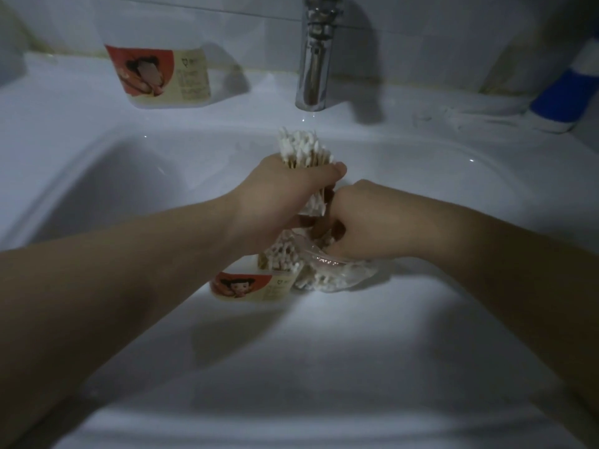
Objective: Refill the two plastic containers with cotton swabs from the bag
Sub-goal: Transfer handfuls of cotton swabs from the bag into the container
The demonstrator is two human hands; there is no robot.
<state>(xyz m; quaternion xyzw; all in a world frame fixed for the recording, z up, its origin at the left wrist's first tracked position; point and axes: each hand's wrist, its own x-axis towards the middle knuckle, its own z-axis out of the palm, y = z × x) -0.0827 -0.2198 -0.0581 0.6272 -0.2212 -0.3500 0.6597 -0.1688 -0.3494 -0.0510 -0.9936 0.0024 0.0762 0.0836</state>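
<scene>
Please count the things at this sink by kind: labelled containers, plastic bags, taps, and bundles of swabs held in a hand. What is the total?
Labelled plastic containers: 2 (back left, near the hands)
Plastic bag: 1
Tap: 1
Bundle of cotton swabs, gripped by the left hand: 1
Total: 5

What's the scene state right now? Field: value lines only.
left hand: grips swab bundle, above the basin
right hand: fingers curled at mouth of clear bag
near container: in sink basin, holds some swabs, touches bag
far container: on ledge left of faucet, contents not discernible
lighting: dim
</scene>
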